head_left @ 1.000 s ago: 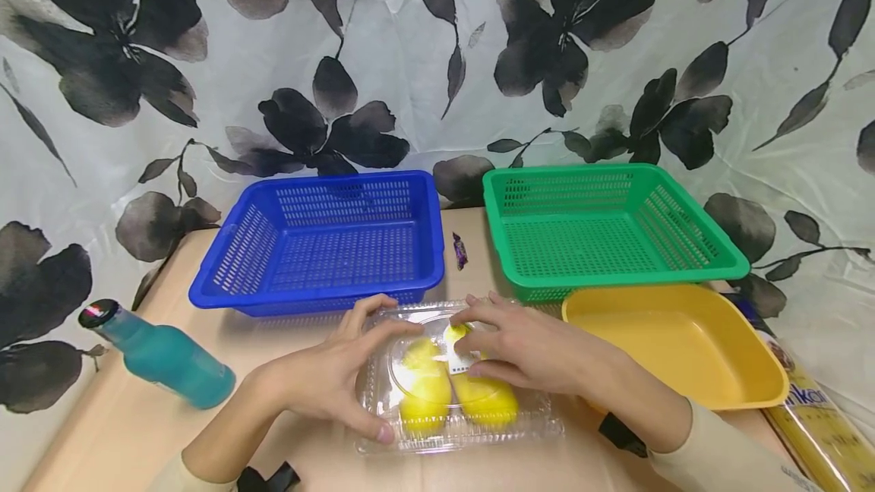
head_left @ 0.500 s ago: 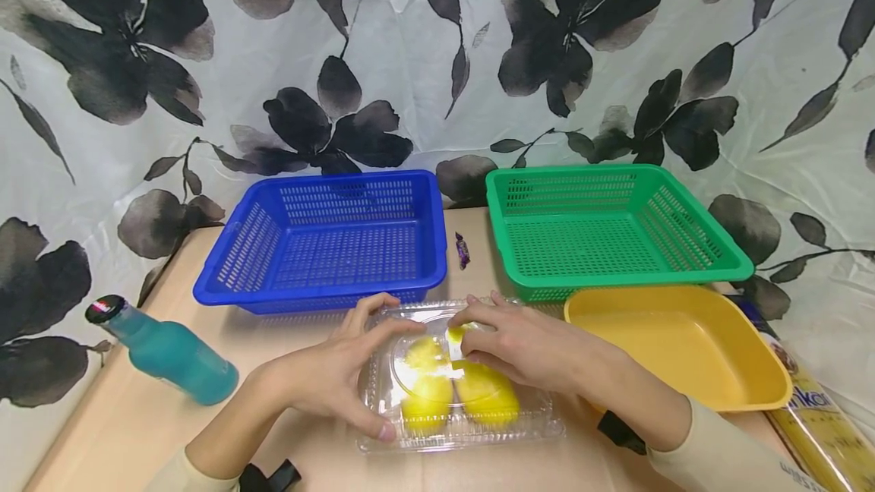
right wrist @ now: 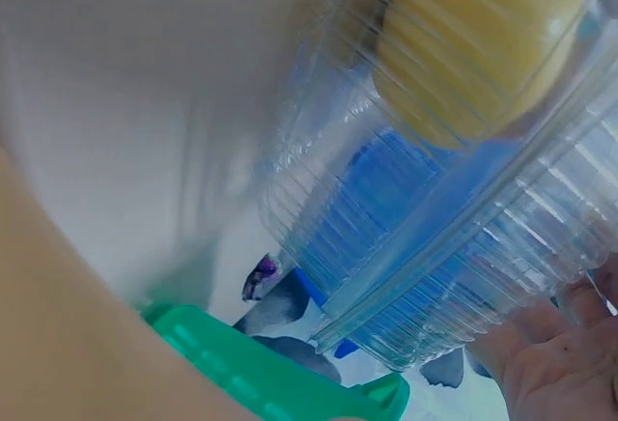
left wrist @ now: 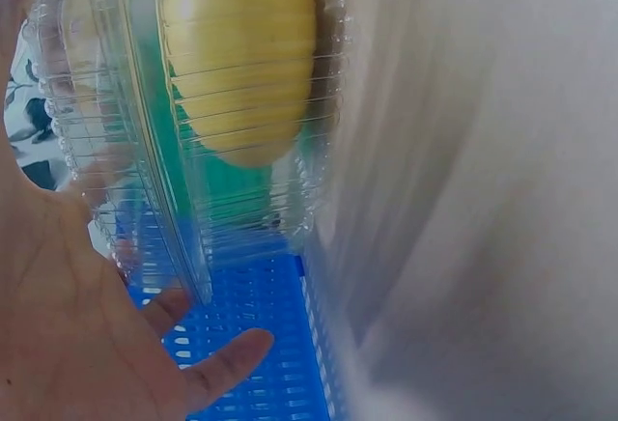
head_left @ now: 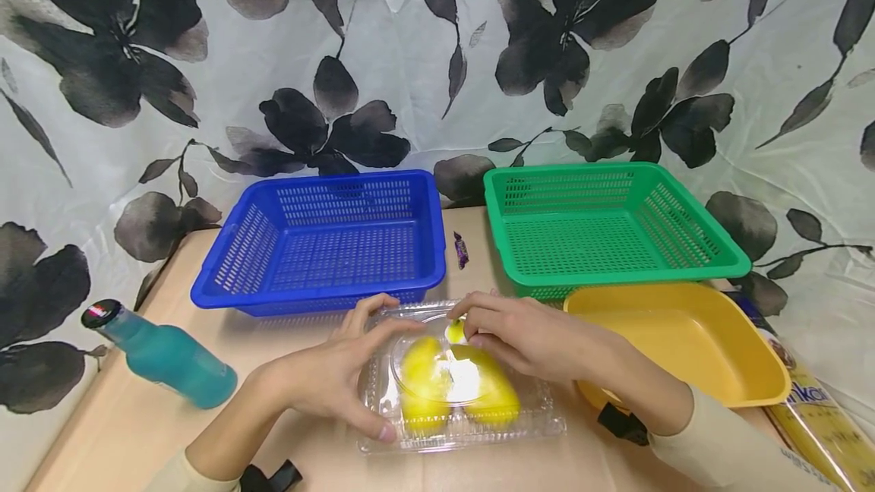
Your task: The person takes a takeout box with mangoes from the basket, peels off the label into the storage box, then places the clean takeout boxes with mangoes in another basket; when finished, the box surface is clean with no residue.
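"Seen here, yellow fruit (head_left: pixel 494 399) in a clear container (head_left: pixel 538 410). Where?"
"On the desk (head_left: pixel 321 454), before the blue basket (head_left: pixel 321 298); left grip (head_left: pixel 338 382) spread against it, right grip (head_left: pixel 529 336) bent over its top, pinch unclear."

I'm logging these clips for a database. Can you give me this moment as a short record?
box: clear plastic, yellow fruit inside
left hand: spread at the box's left side
right hand: over the box's right half
blue basket: behind, left
green basket: behind, right
wrapper: purple, between the baskets
tray: yellow, right
bottle: teal, left
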`<state>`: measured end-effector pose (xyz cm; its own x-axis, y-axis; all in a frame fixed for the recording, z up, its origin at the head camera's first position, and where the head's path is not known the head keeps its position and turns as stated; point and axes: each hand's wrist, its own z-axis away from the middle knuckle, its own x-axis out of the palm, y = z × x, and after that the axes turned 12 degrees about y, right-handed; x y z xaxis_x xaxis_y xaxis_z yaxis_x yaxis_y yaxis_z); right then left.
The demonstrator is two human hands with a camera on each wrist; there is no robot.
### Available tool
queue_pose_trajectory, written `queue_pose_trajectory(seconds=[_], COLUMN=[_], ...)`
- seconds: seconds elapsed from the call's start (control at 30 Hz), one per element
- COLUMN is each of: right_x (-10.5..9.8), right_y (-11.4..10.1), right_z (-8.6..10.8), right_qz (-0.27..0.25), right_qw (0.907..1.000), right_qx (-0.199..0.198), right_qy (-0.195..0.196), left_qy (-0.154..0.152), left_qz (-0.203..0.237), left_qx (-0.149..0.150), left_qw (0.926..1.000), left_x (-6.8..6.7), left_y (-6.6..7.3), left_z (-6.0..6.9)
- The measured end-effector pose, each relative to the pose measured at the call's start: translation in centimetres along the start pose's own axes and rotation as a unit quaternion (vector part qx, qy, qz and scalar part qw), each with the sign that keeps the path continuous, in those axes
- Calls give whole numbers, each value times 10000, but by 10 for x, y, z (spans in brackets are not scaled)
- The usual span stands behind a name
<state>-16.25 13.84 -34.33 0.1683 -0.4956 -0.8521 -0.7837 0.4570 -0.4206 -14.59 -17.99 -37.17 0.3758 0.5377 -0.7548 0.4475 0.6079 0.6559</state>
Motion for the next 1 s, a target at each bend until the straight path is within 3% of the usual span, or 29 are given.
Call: queue_pose_trajectory(seconds=[0.47, 0.73, 1.0], right_x=[-8, -17, -26], right_y=[-4, -9, -14], right_z=[-9, -4, 7], right_qz=[-122, -606, -818], right_qw=[9985, 9968, 9946], right_qx=[434, 520, 633], right_qy=[-324, -10, -44], left_qy=[30, -34, 22], left_qz=[-12, -68, -78], left_qx=[84, 38, 77], left_qw=[10000, 10000, 9999], left_x=[-1, -1, 0], left_y=[0, 1, -1], left_z=[1, 1, 2])
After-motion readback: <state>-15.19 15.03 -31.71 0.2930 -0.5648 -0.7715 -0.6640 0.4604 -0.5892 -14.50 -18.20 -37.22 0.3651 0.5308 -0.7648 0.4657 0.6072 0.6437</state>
